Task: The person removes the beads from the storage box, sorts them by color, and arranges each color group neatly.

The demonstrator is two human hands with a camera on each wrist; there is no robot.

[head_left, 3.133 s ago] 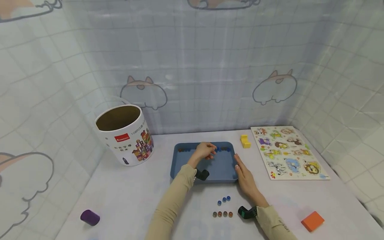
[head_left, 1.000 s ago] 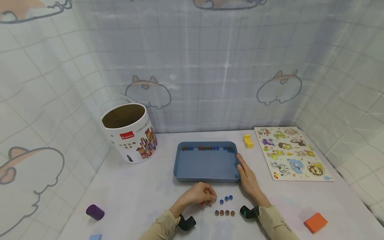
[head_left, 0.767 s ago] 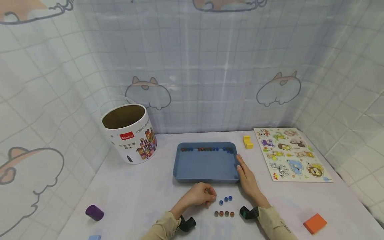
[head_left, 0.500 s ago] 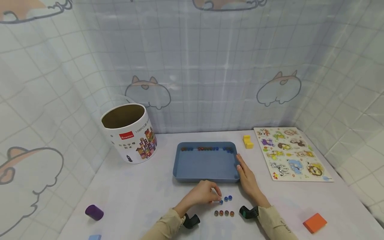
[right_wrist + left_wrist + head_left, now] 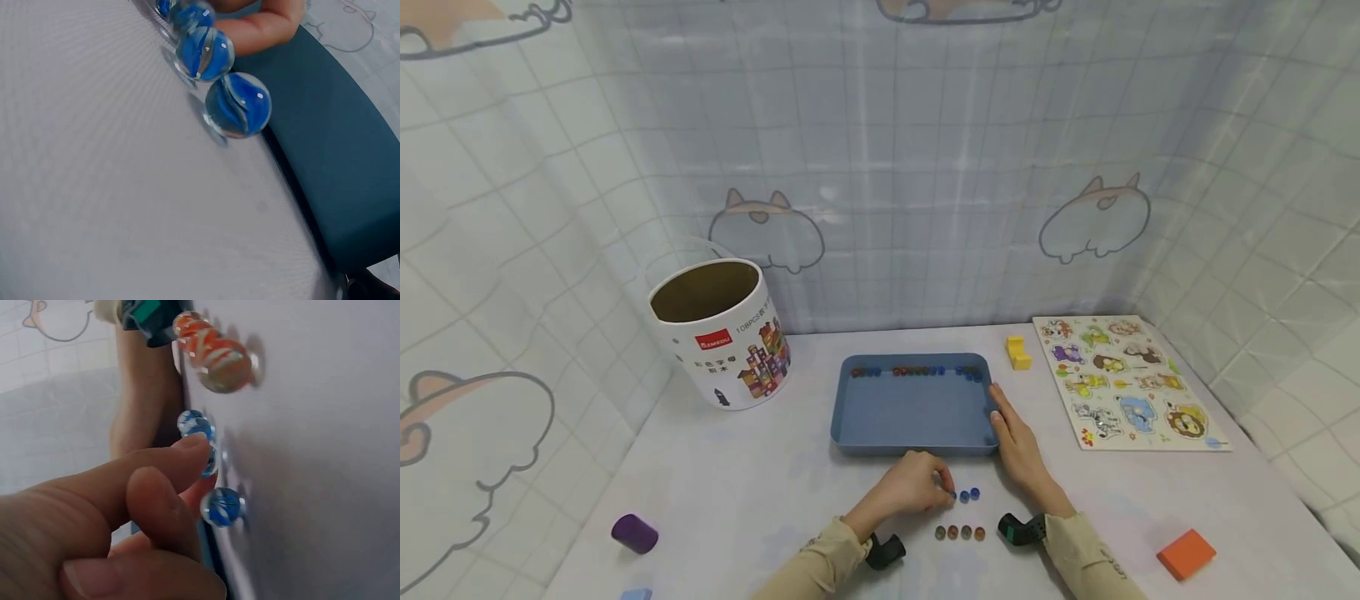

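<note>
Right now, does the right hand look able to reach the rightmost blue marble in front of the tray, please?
Probably yes: nothing visible stands between the right hand and that blue marble, though that hand rests against the tray.

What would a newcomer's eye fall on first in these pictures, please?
Probably the large white printed cylindrical tub at the back left of the white table. Then comes the shallow blue rectangular tray at centre, the right hand at its right edge. Small blue glass marbles stand out before the tray, beside the left hand.
</note>
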